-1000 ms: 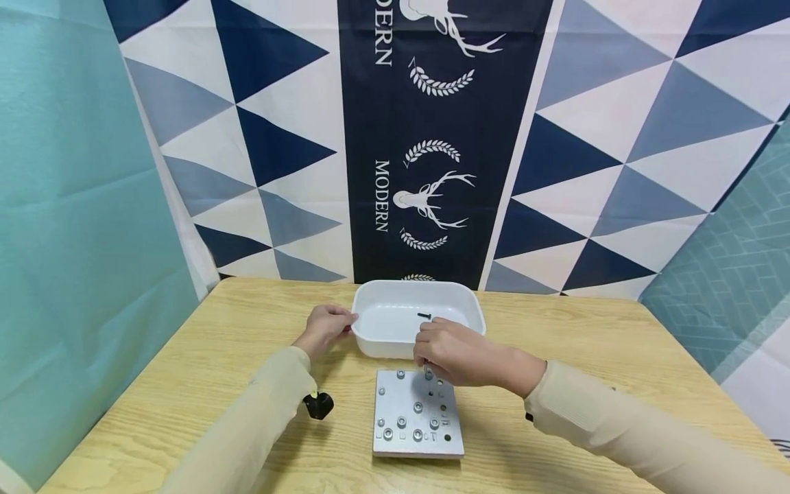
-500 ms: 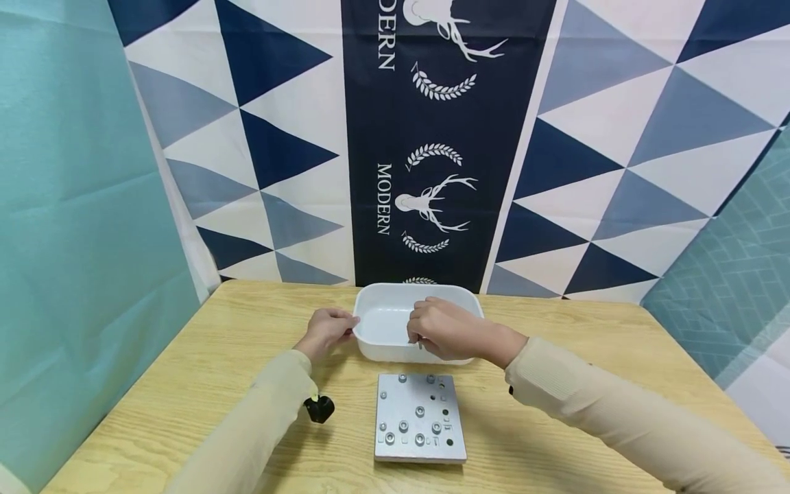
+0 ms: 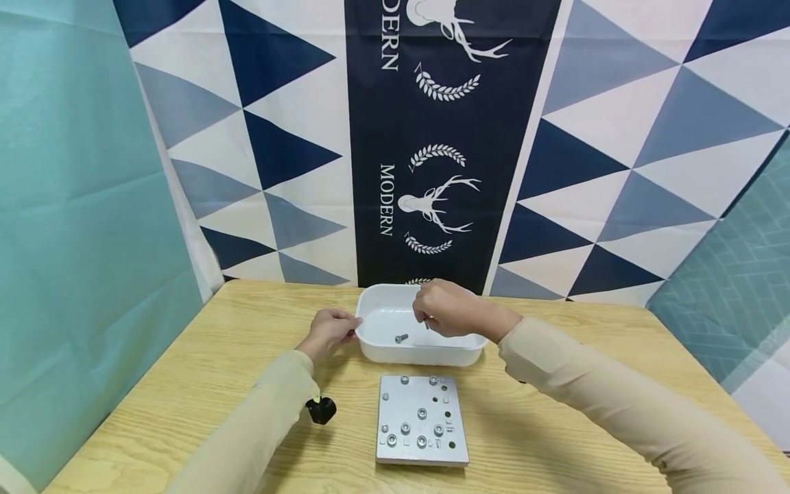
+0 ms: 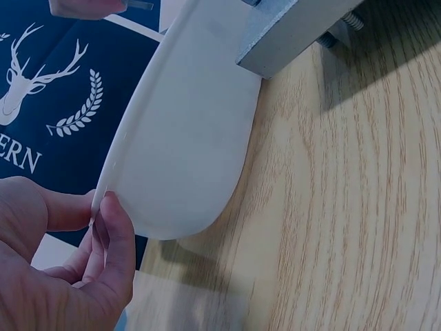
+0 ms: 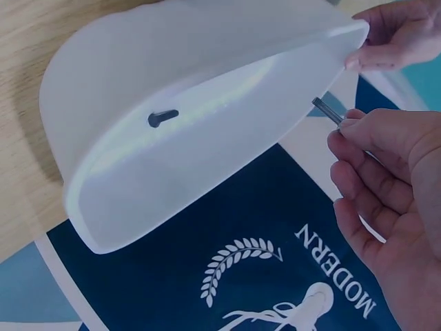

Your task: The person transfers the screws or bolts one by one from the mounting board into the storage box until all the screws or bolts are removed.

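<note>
My left hand (image 3: 328,331) pinches the left end of a white plastic basin (image 3: 426,355) by its rim, thumb and fingers on either side of the wall in the left wrist view. Over the basin is my right hand (image 3: 449,309). Between its thumb and index finger it holds a thin grey threaded screw (image 5: 328,110), the threaded end sticking out past the fingertips. On the basin floor lies a silver screw (image 3: 402,338), left of the right hand. The right wrist view shows a dark-looking screw (image 5: 163,117) inside the basin.
In front of the basin sits a silver metal plate (image 3: 410,405) with several socket-head screws and some open holes. Threaded screw ends (image 4: 353,21) poke out beneath it. A small black object (image 3: 321,409) is by the left sleeve. A patterned curtain (image 3: 296,144) hangs behind the table.
My right hand has moved from above the plate's back edge into the basin, then up over its far side. A silver screw now shows on the basin floor. My left hand stays at the rim.
</note>
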Demonstrator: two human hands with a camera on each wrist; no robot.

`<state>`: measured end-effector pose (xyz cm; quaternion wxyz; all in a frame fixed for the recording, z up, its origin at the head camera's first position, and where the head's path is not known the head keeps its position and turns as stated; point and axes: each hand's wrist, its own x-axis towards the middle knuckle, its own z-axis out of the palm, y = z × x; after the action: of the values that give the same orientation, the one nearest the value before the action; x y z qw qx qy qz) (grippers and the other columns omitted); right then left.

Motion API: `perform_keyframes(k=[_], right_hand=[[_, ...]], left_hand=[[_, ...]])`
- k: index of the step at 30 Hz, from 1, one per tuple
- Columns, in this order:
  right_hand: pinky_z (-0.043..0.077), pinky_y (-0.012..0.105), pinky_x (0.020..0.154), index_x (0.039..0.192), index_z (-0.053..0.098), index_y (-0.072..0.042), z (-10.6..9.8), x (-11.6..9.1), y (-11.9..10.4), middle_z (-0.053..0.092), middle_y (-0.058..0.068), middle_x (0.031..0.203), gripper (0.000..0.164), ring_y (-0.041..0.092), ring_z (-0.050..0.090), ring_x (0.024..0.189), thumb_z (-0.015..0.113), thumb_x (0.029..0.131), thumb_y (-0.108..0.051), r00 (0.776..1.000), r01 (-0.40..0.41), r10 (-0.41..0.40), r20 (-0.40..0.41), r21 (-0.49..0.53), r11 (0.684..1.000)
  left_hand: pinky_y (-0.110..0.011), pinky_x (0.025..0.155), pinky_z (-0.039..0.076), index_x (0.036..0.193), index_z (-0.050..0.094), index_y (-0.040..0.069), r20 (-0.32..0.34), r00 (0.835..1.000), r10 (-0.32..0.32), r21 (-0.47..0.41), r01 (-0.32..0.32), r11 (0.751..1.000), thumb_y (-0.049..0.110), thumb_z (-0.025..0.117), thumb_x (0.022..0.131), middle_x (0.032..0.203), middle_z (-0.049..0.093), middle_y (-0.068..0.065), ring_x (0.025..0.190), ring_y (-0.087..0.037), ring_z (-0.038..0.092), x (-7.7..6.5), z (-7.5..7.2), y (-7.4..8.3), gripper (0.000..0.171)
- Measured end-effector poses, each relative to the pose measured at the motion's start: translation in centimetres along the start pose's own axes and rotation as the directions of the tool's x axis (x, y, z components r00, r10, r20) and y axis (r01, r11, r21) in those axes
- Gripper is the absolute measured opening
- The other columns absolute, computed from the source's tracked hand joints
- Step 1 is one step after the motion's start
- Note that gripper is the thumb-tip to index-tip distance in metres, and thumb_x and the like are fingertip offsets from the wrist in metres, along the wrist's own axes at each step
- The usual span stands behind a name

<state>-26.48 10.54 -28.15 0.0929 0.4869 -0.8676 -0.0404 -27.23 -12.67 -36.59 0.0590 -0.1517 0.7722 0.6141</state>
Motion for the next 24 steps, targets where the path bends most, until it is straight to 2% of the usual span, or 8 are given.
perform_keyframes(k=[5, 12, 18, 24], right_hand=[[0.053, 0.029, 0.081, 0.082, 0.073, -0.012, 0.1, 0.4, 0.7, 0.071, -0.003, 0.08, 0.013, 0.011, 0.058, 0.076, 0.069, 0.08, 0.0, 0.998, -0.037, 0.036, 0.043, 0.013, 0.999], [0.053, 0.023, 0.07, 0.078, 0.072, -0.014, 0.3, 1.0, 1.5, 0.069, -0.003, 0.078, 0.017, 0.01, 0.056, 0.073, 0.067, 0.08, 0.002, 0.995, -0.069, 0.065, 0.071, 0.059, 0.996], [0.053, 0.023, 0.07, 0.081, 0.072, -0.013, 0.6, 1.6, 2.2, 0.07, 0.0, 0.082, 0.016, 0.011, 0.056, 0.074, 0.067, 0.08, 0.002, 0.982, -0.141, 0.125, 0.141, 0.112, 0.984], [0.055, 0.025, 0.07, 0.079, 0.072, -0.013, 0.8, 2.3, 2.8, 0.07, 0.0, 0.08, 0.018, 0.011, 0.057, 0.072, 0.066, 0.079, 0.004, 0.976, -0.171, 0.15, 0.16, 0.128, 0.977]], left_hand=[[-0.03, 0.082, 0.059, 0.107, 0.062, -0.003, 0.008, 1.0, -0.015, -0.035, 0.015, 0.999, 0.011, 0.067, 0.09, 0.102, 0.06, -0.014, 0.077, -0.016, 0.061, 0.0, 0.1, 0.1, 0.023], [-0.032, 0.086, 0.058, 0.107, 0.062, -0.001, -0.001, 1.0, -0.026, -0.049, 0.026, 0.998, 0.012, 0.067, 0.09, 0.105, 0.06, -0.015, 0.078, -0.016, 0.059, 0.1, 0.2, 0.2, 0.022], [-0.031, 0.083, 0.059, 0.107, 0.063, -0.002, 0.005, 1.0, -0.002, -0.037, 0.002, 0.999, 0.011, 0.067, 0.09, 0.102, 0.061, -0.015, 0.077, -0.015, 0.06, 0.0, 0.1, 0.1, 0.022], [-0.029, 0.082, 0.059, 0.107, 0.063, -0.002, -0.002, 1.0, 0.003, -0.021, -0.003, 1.0, 0.013, 0.066, 0.091, 0.101, 0.061, -0.013, 0.078, -0.015, 0.059, 0.1, -0.1, 0.0, 0.022]])
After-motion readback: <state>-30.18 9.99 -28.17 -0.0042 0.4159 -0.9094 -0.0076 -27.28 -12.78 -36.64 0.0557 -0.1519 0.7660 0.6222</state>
